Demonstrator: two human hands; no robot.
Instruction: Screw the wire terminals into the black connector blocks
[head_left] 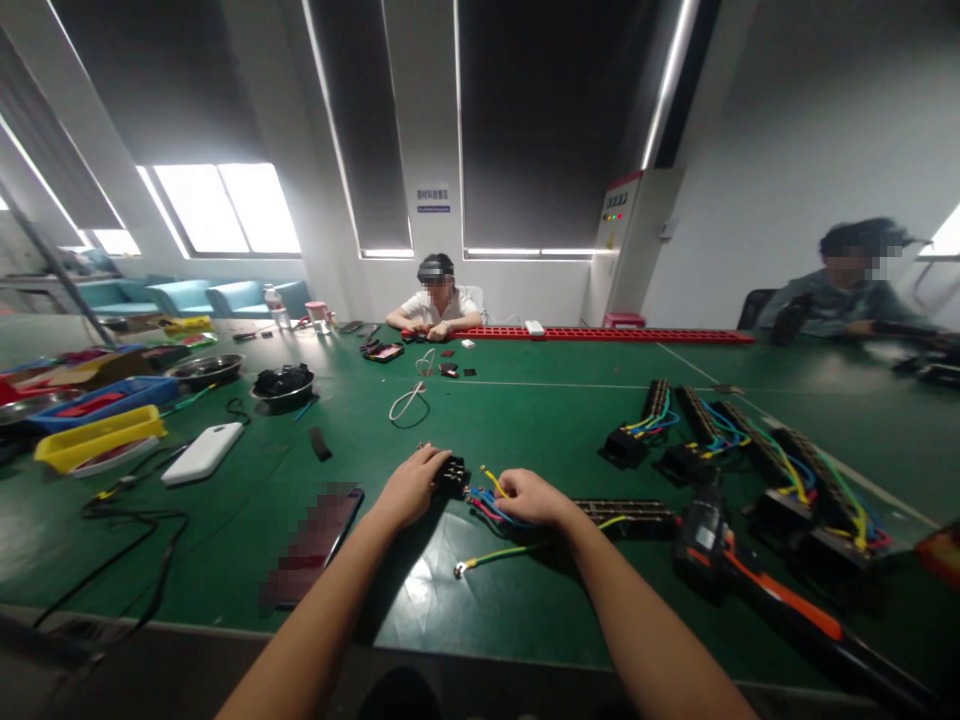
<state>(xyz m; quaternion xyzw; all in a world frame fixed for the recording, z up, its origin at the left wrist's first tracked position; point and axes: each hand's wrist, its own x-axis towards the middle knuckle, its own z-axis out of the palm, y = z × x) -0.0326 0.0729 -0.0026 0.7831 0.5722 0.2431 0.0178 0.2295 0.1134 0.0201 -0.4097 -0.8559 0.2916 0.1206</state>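
My left hand (411, 487) is closed on a small black block with metal contacts (452, 477), holding it near the table surface. Just right of it, my right hand (531, 497) pinches a yellow wire (493, 482). Blue and red wires (491, 511) run under that hand, their ends close to the block. A long black strip with metal rows (630, 516) lies to the right, partly behind my right forearm. From it a green-yellow wire (499, 554) with a ring lug stretches left across the green table (420, 620).
On the right lie several wired strips (757, 445) and a black-and-orange power tool (780, 590). A phone (319, 545), a white power bank (202, 453), a metal bowl (283, 388) and a yellow tray (101, 438) are left. Two people sit farther off, one opposite (439, 305).
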